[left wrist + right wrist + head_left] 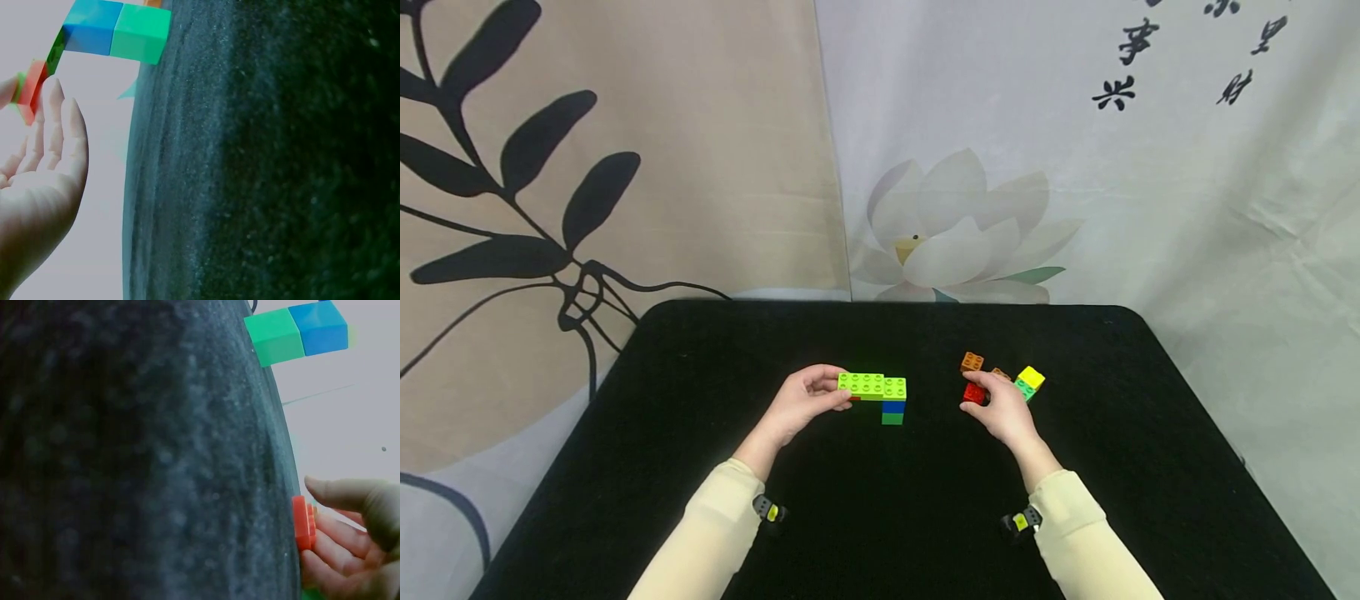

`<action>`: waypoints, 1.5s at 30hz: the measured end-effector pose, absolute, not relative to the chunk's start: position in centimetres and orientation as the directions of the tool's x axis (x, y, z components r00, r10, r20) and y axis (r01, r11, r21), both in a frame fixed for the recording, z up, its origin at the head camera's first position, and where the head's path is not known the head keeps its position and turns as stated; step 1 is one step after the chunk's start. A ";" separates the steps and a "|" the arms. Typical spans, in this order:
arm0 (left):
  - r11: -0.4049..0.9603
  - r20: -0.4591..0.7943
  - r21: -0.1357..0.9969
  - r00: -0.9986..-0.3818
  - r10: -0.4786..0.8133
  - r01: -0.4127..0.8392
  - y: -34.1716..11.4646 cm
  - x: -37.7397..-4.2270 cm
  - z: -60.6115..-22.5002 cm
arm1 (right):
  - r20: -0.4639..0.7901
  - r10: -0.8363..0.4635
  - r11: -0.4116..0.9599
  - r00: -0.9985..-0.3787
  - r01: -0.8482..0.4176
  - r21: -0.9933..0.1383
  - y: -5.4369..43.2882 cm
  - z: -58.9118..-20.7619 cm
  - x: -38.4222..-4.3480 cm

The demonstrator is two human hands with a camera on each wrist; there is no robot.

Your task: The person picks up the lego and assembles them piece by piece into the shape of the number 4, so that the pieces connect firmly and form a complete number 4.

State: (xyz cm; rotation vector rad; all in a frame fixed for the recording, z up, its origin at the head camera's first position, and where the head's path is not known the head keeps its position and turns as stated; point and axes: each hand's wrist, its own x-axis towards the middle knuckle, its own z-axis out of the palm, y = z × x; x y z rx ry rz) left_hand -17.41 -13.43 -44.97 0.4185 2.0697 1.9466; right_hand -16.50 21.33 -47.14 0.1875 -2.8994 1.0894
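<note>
Left hand (801, 402) pinches brick build (880, 386) at left; right hand (1006, 410) spread around red brick (973, 393).
Likely light, stiff plastic; grip opposite sides.

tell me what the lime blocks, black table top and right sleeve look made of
Lime blocks: likely hard plastic, smooth and perhaps slightly glossy, judging by crisp edges and neat round studs. Black table top: seems covered in matte cloth, possibly felt, from its speckled, fuzzy surface. Right sleeve: probably soft, matte fabric, loosely creased near the cuff.

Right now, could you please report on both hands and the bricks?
Left hand gripping lime-topped brick assembly. Right hand at red brick, grip unclear. Orange bricks close beyond.
</note>
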 end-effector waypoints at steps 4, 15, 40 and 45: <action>0.056 0.001 0.998 -0.922 0.386 0.025 -13.4 -17.4 -44.9 | 0.076 -0.121 0.761 -0.990 -0.142 -0.633 21.3 -47.3 -16.5; 0.046 -0.001 0.999 -0.922 0.387 0.018 -13.3 -17.6 -45.1 | 0.030 -0.149 0.726 -0.988 -0.130 -0.675 21.4 -47.5 -16.5; 0.064 -0.001 0.998 -0.922 0.388 0.026 -13.3 -17.6 -44.9 | 0.012 -0.179 0.663 -0.984 -0.130 -0.737 21.5 -47.7 -16.4; 0.068 0.002 0.997 -0.924 0.383 0.031 -13.2 -17.5 -44.8 | 0.044 -0.228 0.584 -0.973 -0.172 -0.793 20.6 -46.8 -16.2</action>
